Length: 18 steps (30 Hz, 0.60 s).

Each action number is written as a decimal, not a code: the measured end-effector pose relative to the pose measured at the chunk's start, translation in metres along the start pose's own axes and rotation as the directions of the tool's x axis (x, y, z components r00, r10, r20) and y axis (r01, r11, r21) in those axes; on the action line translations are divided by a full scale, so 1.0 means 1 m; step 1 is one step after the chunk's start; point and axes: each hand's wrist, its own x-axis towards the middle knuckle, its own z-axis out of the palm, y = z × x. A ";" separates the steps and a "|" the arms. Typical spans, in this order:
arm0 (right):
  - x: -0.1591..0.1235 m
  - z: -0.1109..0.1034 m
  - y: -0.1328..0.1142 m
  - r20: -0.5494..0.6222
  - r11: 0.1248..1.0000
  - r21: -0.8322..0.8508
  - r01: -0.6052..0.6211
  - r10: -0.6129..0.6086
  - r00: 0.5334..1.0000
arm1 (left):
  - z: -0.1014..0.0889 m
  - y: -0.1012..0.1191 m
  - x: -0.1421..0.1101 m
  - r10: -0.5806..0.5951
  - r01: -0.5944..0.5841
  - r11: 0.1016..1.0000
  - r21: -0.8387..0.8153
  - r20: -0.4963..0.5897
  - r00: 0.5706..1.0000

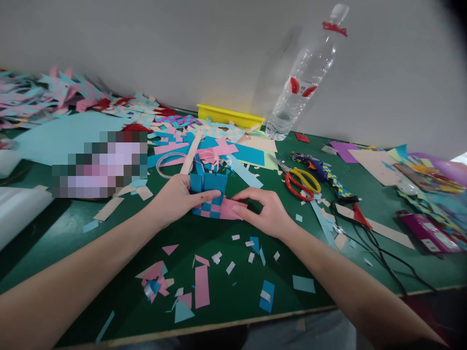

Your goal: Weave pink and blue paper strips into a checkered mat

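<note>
A small woven piece of blue and pink paper strips (pixel 207 210) is held up just over the green table. My left hand (pixel 178 199) grips its left side, thumb across the front, the fingers hidden behind it. Blue strips stand up from the weave at its top. My right hand (pixel 268 211) pinches the end of a pink paper strip (pixel 229 209) that comes out on the weave's right side. Behind the left hand, a beige strip (pixel 191 153) leans beside a clear tape roll (pixel 171 164).
Red and yellow-handled scissors (pixel 297 182) and a glue gun (pixel 317 167) with a cord lie to the right. A clear bottle (pixel 304 82) leans against the wall near a yellow tray (pixel 229 116). Paper scraps (pixel 202 287) litter the front of the green table (pixel 146 316).
</note>
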 end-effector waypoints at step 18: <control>0.002 -0.005 0.010 0.052 0.993 -0.055 -0.102 0.105 0.993 | 0.000 -0.006 -0.001 0.071 -0.066 0.997 0.045 -0.111 0.991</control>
